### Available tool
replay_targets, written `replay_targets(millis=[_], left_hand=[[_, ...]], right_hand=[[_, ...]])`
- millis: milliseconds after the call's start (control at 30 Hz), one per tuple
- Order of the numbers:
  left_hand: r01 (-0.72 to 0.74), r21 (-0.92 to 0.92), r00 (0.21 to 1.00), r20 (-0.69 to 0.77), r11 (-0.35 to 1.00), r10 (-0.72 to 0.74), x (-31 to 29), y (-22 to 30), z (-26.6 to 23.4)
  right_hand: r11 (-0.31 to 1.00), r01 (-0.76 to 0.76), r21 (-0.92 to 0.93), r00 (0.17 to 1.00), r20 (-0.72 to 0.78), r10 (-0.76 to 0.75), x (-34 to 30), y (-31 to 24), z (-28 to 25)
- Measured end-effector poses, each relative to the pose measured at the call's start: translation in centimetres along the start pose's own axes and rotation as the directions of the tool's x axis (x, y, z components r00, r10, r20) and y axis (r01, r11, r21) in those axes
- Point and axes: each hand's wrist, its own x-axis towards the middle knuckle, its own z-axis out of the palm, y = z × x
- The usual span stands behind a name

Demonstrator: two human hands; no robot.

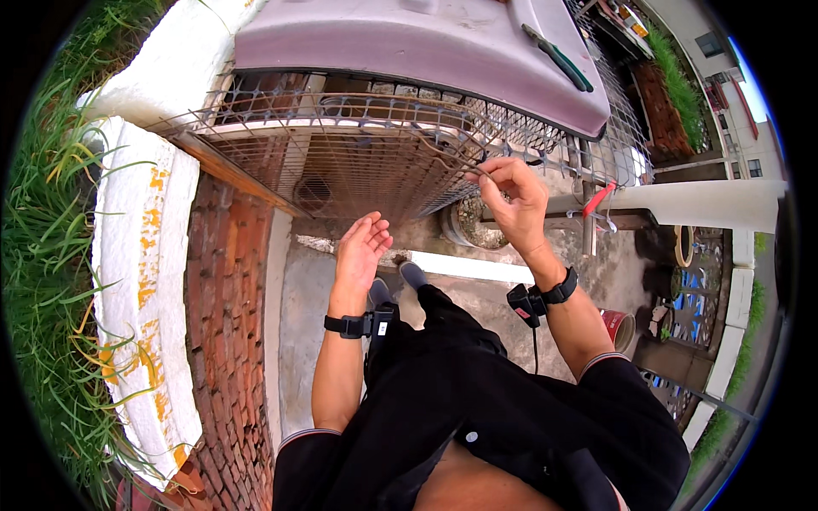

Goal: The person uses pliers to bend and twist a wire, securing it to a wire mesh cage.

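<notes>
My right hand (pixel 515 200) is closed in a pinch on a thin brown wire (pixel 443 155) at the near edge of a wire mesh cage (pixel 341 162). That wire runs left from my fingertips along the mesh. My left hand (pixel 365 247) hangs in front of the cage with its fingers stretched and nothing in it. Green-handled pliers (pixel 562 61) lie on the pinkish cover (pixel 383 38) over the cage's top, beyond my right hand.
A brick wall (pixel 226 315) with a white painted ledge (pixel 141 289) runs along my left, grass (pixel 43 255) behind it. To the right are a white pipe (pixel 707 203), a red tie (pixel 599 198) on a post and a red bucket (pixel 618 330). A round pot (pixel 473 223) stands below my right hand.
</notes>
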Motion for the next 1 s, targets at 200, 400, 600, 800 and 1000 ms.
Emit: replay_targets(millis=[200,400,600,800,1000], left_hand=[[0.023,-0.039,1.0,-0.017,0.999,-0.024,-0.3,-0.9,-0.5],[0.047,-0.057,0.998,-0.028,0.997,-0.048,0.0,-2.0,-0.1],[0.038,-0.058,0.999,-0.033,0.998,-0.04,-0.2,-1.8,-0.5],[0.04,-0.064,0.999,-0.029,0.997,-0.042,-0.3,-1.9,-0.6],[0.028,-0.052,0.999,-0.038,0.998,-0.03,-0.3,-2.0,-1.1]], right_hand=[[0.985,-0.046,0.166,0.999,0.006,0.046,-0.4,-1.7,0.5],[0.824,0.443,-0.353,0.896,0.166,-0.411,0.5,-1.6,1.8],[0.998,-0.055,-0.002,0.995,-0.085,0.054,0.4,-3.3,1.4],[0.988,-0.054,0.146,0.99,-0.119,0.072,-2.8,-2.7,1.4],[0.945,-0.2,0.257,0.956,-0.16,0.246,-4.6,-4.8,-3.4]])
